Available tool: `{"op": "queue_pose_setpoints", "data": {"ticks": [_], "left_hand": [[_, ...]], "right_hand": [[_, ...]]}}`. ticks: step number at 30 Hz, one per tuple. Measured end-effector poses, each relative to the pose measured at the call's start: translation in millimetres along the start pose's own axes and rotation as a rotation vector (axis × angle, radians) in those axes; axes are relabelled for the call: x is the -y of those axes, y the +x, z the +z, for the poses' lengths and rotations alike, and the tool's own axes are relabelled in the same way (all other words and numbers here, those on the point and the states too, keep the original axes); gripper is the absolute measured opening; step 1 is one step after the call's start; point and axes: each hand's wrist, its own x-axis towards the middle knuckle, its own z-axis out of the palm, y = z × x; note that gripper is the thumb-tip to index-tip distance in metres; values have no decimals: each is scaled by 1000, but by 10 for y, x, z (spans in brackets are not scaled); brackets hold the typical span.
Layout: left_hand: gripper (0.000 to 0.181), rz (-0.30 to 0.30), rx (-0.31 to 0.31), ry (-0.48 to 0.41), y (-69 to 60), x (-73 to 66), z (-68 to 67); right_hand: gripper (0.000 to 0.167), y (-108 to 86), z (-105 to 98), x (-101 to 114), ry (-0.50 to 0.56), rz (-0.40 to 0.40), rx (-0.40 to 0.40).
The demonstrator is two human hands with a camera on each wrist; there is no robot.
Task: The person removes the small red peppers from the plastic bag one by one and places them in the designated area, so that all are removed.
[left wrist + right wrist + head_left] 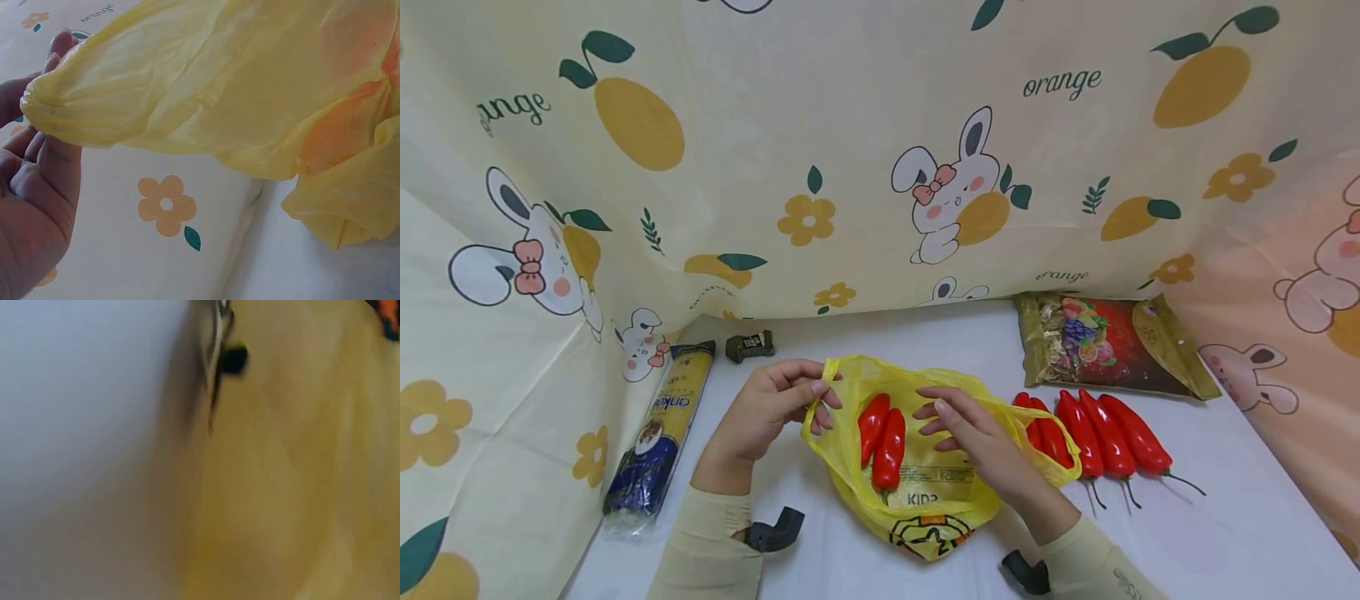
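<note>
My left hand (767, 412) pinches the left handle of a yellow plastic bag (925, 375). In the left wrist view the bag (162, 94) stretches away from the fingers, its handle bunched at the thumb. Two red chili peppers (889, 450) lie inside the bag, visible through its wide mouth. Over the right part of that mouth hovers my right hand (981, 437), its fingers loosely extended and nothing held. Several more red chili peppers (1138, 433) lie in a row at the right; the bag's right handle loops around the nearest ones. The right wrist view is blurred, mostly yellow bag (281, 487).
A gold-and-red packet (1120, 346) lies at the back right. A yellow-and-blue noodle pack (658, 437) is along the left side. A small dark wrapped piece (749, 346) sits at the back left. Patterned cloth (850, 167) walls the back and sides of the white table (820, 567).
</note>
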Motion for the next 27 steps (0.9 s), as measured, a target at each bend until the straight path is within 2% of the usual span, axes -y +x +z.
{"op": "queue_pose_setpoints", "data": {"ticks": [6, 10, 19, 22, 27], "left_hand": [[24, -8, 1, -1, 7, 3, 2], [23, -8, 4, -3, 9, 8, 1], [24, -7, 10, -2, 9, 13, 3], [24, -1, 18, -3, 9, 19, 3], [24, -5, 17, 0, 10, 12, 14]], "right_hand": [[48, 119, 129, -135, -7, 96, -15], [50, 173, 197, -225, -94, 145, -20], [48, 215, 305, -309, -303, 167, 114], [44, 219, 342, -305, -331, 196, 119], [26, 238, 386, -306, -335, 198, 76]]}}
